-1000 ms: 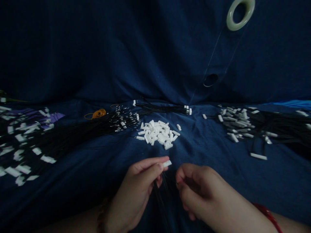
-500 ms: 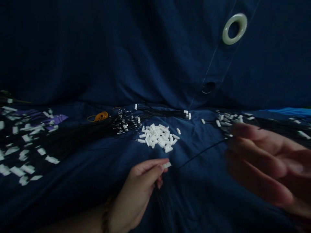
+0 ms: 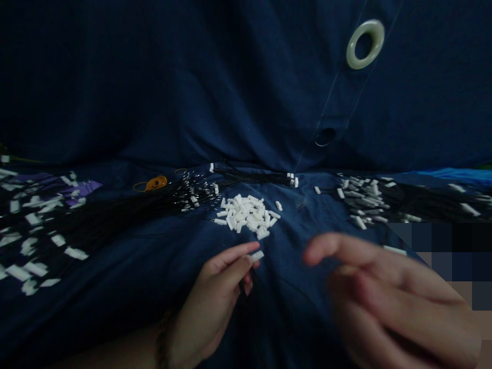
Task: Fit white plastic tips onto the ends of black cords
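My left hand (image 3: pixel 215 297) is closed, pinching a small white plastic connector (image 3: pixel 257 255) between thumb and forefinger. Dark wires seem to hang below that hand, hard to make out in the shadow. My right hand (image 3: pixel 392 297), slightly blurred, is to the right and apart from the left one. Its forefinger stretches out while the other fingers bend loosely, and nothing shows between them. Just beyond the left hand lies a pile of loose white connectors (image 3: pixel 249 214) on the dark blue cloth (image 3: pixel 130 277).
Black wires with metal tips (image 3: pixel 197 190) lie behind the pile, near an orange coil (image 3: pixel 155 183). Wires ending in white connectors spread at left (image 3: pixel 35 269) and right (image 3: pixel 361 195). A pale ring (image 3: pixel 351 51) sits on the upright cloth.
My right hand has come left and lower, nearer the left hand. The black wire that stretched towards its fingers no longer shows there. My left hand keeps the white connector.
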Tool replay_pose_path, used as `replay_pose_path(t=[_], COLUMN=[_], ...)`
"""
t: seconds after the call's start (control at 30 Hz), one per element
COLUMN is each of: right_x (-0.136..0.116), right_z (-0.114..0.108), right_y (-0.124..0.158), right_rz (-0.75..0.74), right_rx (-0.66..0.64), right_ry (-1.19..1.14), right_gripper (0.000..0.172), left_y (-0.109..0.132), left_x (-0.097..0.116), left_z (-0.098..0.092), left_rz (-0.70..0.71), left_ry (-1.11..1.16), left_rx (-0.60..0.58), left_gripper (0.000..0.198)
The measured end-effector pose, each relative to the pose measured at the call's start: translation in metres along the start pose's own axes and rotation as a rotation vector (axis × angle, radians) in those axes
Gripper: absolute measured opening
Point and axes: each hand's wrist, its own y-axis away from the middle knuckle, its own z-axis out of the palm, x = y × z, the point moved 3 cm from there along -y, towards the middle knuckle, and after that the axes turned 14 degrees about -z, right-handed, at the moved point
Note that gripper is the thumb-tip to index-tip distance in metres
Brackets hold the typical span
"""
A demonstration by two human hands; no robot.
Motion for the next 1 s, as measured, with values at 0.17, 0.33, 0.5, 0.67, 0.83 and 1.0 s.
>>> replay_pose_path(t=[0.17, 0.33, 0.5, 0.67, 0.83, 1.0], right_x=[0.030, 0.038, 0.035, 0.032, 0.033, 0.035], right_z=[0.029, 0.016, 0.017, 0.019, 0.020, 0.022], right_y=[-0.019, -0.021, -0.016, -0.014, -0.015, -0.013], right_rz=[0.208, 0.003, -0.161, -0.372, -0.428, -0.467], right_rx=[-0.018, 0.028, 0.007, 0.005, 0.000, 0.007], right_ry=[-0.388, 0.185, 0.513, 0.723, 0.794, 0.842], right_gripper=[0.010, 0.019, 0.022, 0.020, 0.020, 0.019], left_y=[-0.001, -0.002, 0.004, 0.008, 0.005, 0.005], left_x=[0.000, -0.004, -0.009, -0.011, -0.009, -0.009], left_z=[-0.001, -0.003, 0.000, 0.003, 0.001, 0.002], left_rz=[-0.010, -0.045, -0.057, -0.072, -0.064, -0.046], left_ry=[0.071, 0.147, 0.220, 0.261, 0.259, 0.247], left_rx=[0.007, 0.048, 0.123, 0.144, 0.144, 0.111], left_gripper=[0.032, 0.029, 0.020, 0.016, 0.018, 0.019])
